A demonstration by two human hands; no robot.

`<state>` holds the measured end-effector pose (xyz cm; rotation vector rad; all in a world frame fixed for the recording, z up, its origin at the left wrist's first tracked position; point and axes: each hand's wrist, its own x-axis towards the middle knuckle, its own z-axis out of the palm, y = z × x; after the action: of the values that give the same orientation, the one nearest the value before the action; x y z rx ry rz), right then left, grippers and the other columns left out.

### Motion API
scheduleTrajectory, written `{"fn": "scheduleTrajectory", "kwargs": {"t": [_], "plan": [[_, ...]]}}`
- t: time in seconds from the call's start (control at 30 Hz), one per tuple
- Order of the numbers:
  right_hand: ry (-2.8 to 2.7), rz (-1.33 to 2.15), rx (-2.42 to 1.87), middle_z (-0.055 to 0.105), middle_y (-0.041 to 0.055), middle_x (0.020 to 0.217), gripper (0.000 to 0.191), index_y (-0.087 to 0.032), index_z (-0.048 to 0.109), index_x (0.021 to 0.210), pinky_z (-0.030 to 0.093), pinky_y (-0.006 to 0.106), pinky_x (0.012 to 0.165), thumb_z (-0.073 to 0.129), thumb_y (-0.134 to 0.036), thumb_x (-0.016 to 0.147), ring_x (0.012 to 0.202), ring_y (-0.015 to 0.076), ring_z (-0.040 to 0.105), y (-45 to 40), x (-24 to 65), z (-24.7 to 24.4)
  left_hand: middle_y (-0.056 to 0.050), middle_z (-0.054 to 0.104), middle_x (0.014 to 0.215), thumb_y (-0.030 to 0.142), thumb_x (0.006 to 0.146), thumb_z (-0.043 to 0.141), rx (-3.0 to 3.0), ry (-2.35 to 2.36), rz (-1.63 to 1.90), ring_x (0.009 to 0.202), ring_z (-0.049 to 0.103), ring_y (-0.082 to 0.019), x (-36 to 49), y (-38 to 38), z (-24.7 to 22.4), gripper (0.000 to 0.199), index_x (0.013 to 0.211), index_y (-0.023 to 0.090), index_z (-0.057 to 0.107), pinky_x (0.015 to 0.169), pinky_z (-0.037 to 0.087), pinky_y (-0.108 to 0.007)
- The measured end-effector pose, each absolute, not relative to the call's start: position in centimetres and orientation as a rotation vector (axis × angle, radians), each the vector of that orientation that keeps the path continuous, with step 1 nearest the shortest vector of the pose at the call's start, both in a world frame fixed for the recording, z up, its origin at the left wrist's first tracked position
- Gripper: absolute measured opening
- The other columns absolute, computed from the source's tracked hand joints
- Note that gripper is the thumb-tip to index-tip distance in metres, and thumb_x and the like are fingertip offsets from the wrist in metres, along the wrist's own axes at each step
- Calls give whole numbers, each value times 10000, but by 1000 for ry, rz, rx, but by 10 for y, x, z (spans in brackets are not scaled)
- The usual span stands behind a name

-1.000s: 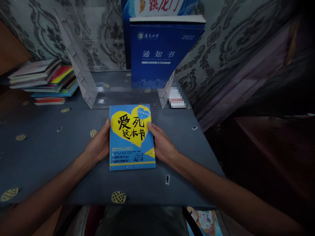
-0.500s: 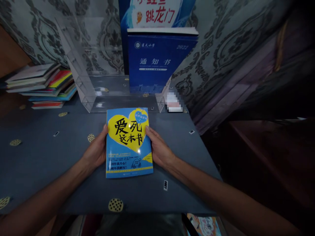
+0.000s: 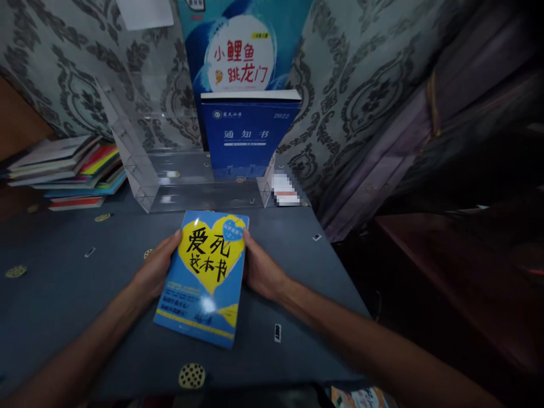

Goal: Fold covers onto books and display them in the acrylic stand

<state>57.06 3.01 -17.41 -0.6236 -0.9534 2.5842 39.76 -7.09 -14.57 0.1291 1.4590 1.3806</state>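
Note:
A blue book (image 3: 204,277) with a yellow heart on its cover is held between my two hands above the table. My left hand (image 3: 161,258) grips its left edge, and my right hand (image 3: 261,263) grips the right edge near the upper corner. Both thumbs rest at the cover's edges; the other fingers are mostly hidden behind it. The book is turned a little, its lower end pointing left. Just beyond it stands a clear stepped display rack (image 3: 147,178). A dark blue booklet (image 3: 250,133) leans on the rack, before a taller teal book (image 3: 283,39).
A stack of books (image 3: 63,164) lies left of the rack on the patterned grey-blue tablecloth (image 3: 85,306). A pixelated white item (image 3: 284,190) sits right of the rack. Behind hang a patterned wall covering (image 3: 369,85) and a purple curtain (image 3: 382,164). Another book (image 3: 359,396) shows below the table edge.
The blue book has been turned clockwise and tilted, with both hands still on it. The view has tipped up, so more of the teal book shows.

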Motion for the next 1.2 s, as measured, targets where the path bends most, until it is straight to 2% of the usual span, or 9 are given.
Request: {"fn": "scheduleTrajectory", "kwargs": {"t": [0.13,0.27,0.33,0.43,0.53,0.63,0.73,0.93,1.2], "plan": [[-1008,2667,-582,775,95,1144,597,-203,676,1224,513,511,1066,358,-666,1019,1170,270,701,35,573,-171,-73,799,880,300,924,639,346,1562,1271,694,756,-202,384,-60,-139,329,1227,172,647,626,627,-282],[-985,2748,-499,779,98,1048,652,-191,631,1282,580,487,957,181,-609,1063,1057,249,736,42,576,-169,-68,773,832,525,839,692,810,1673,948,710,729,-230,363,-45,-131,420,1100,197,699,620,600,-314],[-961,2764,-464,772,102,1015,657,-185,615,1295,595,490,922,168,-607,1063,1008,247,741,44,576,-170,-75,759,903,588,854,622,1218,1874,798,814,719,-257,360,-41,-126,453,1076,204,713,703,599,-356],[-910,2791,-426,761,101,979,652,-178,601,1297,605,500,896,178,-613,1060,953,245,739,45,575,-170,-103,701,1135,545,951,470,1839,2179,646,1069,661,-299,379,-47,-121,469,1191,201,681,920,555,-454],[-835,2815,-417,748,72,950,622,-186,579,1306,620,473,861,177,-596,1067,907,229,738,46,575,-169,-109,660,1216,497,1027,387,2148,2192,561,1090,647,-268,419,-66,-125,443,1262,200,618,937,553,-444],[-737,2829,-443,736,57,931,601,-183,558,1316,630,424,824,221,-611,1060,855,213,736,46,575,-169,-164,637,1309,510,1019,449,2386,2245,455,1192,609,-325,454,-82,-136,464,1294,159,579,978,539,-497],[-682,2852,-436,735,67,936,605,-168,569,1299,629,385,785,263,-627,1051,812,203,728,46,574,-170,-199,639,1327,448,1012,496,2449,2373,322,1213,605,-357,468,-87,-144,447,1310,121,556,978,539,-519],[-670,2876,-400,740,67,936,588,-156,603,1243,614,334,753,307,-626,1050,790,184,715,47,573,-172,-162,701,1275,389,1007,522,2397,2470,221,1133,679,-320,466,-81,-142,359,1249,137,604,885,589,-441],[-696,2912,-348,725,59,860,633,-151,638,1165,607,306,715,233,-626,1058,734,166,688,49,573,-174,-133,733,1233,354,1022,479,2227,2491,80,1120,702,-301,472,-79,-133,350,1276,154,614,786,607,-394]]}}
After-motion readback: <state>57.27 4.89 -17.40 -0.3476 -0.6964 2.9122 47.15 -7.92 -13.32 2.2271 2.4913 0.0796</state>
